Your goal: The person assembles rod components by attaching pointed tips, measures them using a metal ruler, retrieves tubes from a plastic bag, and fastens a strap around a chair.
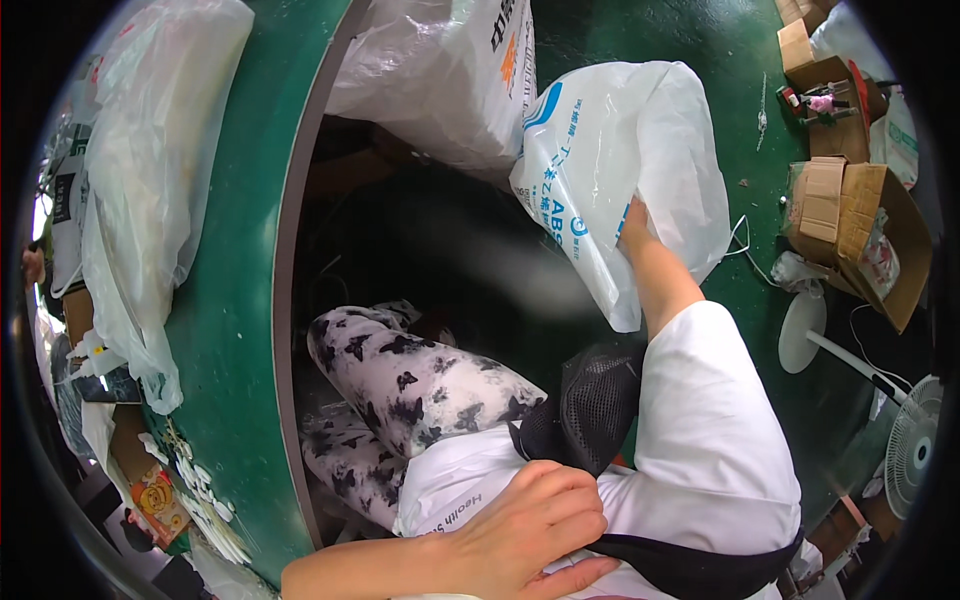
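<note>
My right arm reaches away from me, and my right hand [636, 226] goes into the opening of a large white plastic sack [690, 150] with blue print. The plastic covers its fingers, so I cannot see what they touch. Across my lap lies my left hand [535, 525], against my white shirt [455, 480]. Its thumb stands apart from the lightly bent fingers, and nothing shows in it. Beside it are a black strap [690, 565] and a black mesh piece [600, 400].
A second filled plastic sack [430, 90] stands beyond my knees. To the left is a green tabletop [235, 330] with a clear plastic bag [150, 170] and small white pieces [205, 490]. Cardboard boxes [860, 220] and a white fan [915, 445] stand on the right.
</note>
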Motion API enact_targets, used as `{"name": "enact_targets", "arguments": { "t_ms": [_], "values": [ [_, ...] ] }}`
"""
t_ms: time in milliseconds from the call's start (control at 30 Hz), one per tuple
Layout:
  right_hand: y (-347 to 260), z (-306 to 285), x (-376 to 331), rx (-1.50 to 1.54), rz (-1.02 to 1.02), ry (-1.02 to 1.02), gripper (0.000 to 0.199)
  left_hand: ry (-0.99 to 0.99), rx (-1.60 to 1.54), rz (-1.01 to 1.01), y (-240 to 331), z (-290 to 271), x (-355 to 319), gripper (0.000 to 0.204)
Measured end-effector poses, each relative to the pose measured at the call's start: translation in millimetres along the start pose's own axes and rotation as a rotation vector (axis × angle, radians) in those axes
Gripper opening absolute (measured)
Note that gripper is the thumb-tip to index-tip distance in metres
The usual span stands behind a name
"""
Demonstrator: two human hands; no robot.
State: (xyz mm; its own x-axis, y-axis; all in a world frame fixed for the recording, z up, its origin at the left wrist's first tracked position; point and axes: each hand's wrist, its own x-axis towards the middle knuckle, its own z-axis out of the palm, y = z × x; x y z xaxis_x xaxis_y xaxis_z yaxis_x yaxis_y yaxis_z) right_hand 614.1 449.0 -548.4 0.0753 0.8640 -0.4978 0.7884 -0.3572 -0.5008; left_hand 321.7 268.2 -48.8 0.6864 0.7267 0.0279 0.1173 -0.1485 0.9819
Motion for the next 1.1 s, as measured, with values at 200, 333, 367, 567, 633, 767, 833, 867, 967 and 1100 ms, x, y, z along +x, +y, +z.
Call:
{"name": "enact_targets", "arguments": {
  "t_ms": [200,333,367,567,633,767,833,867,967,1100],
  "values": [
    [-3.8,21.0,-3.2,0.122,0.021,0.077,0.052,0.015,-0.053,-0.027,3.3,1.6,-14.0,0.028],
    [33.8,-19.8,6.8,0.19,0.057,0.163,0.054,0.018,-0.068,0.026,4.8,10.6,-28.8,0.028],
    [38.0,-29.2,7.3,0.203,0.067,0.189,0.055,0.103,-0.175,0.003,-0.2,25.2,-37.5,0.028],
    [-102.0,-76.1,-40.0,1.026,0.372,-0.03,0.035,0.164,-0.192,0.018,12.3,22.5,-42.8,0.03],
    [-96.7,-103.1,-48.9,1.096,0.454,-0.151,0.029,0.204,-0.332,-0.019,17.2,23.4,-42.6,0.03],
    [-123.8,-152.0,-86.3,0.885,0.452,-0.457,0.013,0.041,-0.081,0.196,30.2,4.1,-44.0,0.029],
    [-141.9,-170.1,-108.7,0.948,0.419,-0.422,0.009,0.062,-0.086,0.229,35.6,1.9,-47.1,0.028],
    [-148.6,-182.9,-126.5,0.996,0.324,-0.364,0.011,0.014,-0.144,0.201,39.1,-2.8,-46.3,0.027],
    [-148.9,-209.4,-143.3,1.063,-0.011,-0.354,0.015,0.0,-0.193,0.173,51.5,0.8,-59.7,0.027],
    [-250.2,-251.9,-250.9,1.086,-0.211,-0.347,0.015,0.042,-0.227,0.302,66.7,12.0,-71.5,0.031]
  ]
}}
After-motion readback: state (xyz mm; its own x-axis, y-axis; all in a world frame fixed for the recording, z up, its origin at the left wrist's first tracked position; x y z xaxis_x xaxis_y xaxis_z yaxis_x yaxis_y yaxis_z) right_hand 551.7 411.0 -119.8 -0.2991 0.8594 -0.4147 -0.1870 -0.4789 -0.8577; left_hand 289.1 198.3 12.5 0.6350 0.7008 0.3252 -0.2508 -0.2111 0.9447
